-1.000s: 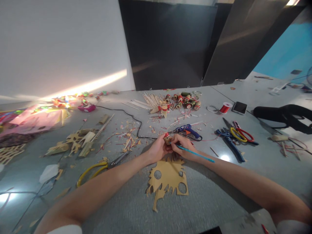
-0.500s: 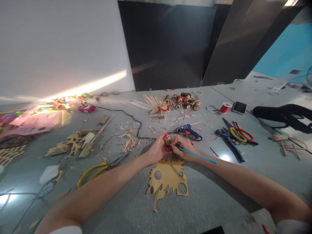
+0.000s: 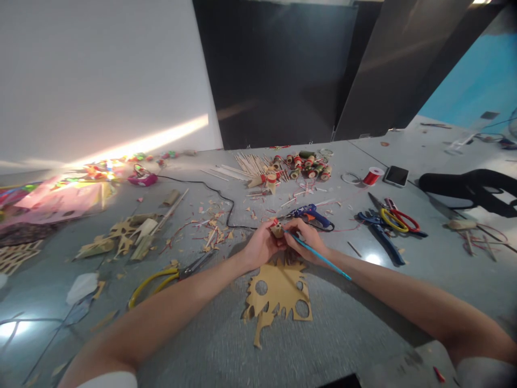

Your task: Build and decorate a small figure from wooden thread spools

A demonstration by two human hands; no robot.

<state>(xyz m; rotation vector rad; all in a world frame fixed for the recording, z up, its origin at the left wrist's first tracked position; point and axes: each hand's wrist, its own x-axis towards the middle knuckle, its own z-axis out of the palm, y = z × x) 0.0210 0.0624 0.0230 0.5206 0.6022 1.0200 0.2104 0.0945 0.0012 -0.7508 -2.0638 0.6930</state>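
Observation:
My left hand (image 3: 262, 247) is closed around a small bamboo piece (image 3: 277, 230) with a red band on top and dark marks on its side. In my right hand (image 3: 304, 238) is a thin blue pencil-like stick (image 3: 323, 256), its tip at the bamboo piece and its tail slanting down to the right. Whether it is a pencil or a brush I cannot tell. Just below both hands lies a cut brown cardboard sheet (image 3: 278, 285) with round holes and jagged edges. A blue glue gun (image 3: 311, 213) rests right behind my hands.
Yellow-handled scissors (image 3: 155, 280) lie by my left forearm. On the right are blue pliers (image 3: 383, 237), more scissors (image 3: 396, 220), a red thread spool (image 3: 373, 175) and a phone (image 3: 396, 175). Banded bamboo pieces (image 3: 311, 166), thin sticks (image 3: 252, 164) and scraps (image 3: 214, 231) lie farther back.
The blue stick has swung in my right hand, its tail now lower and further left. My right hand has shifted slightly; my left hand still holds the bamboo piece.

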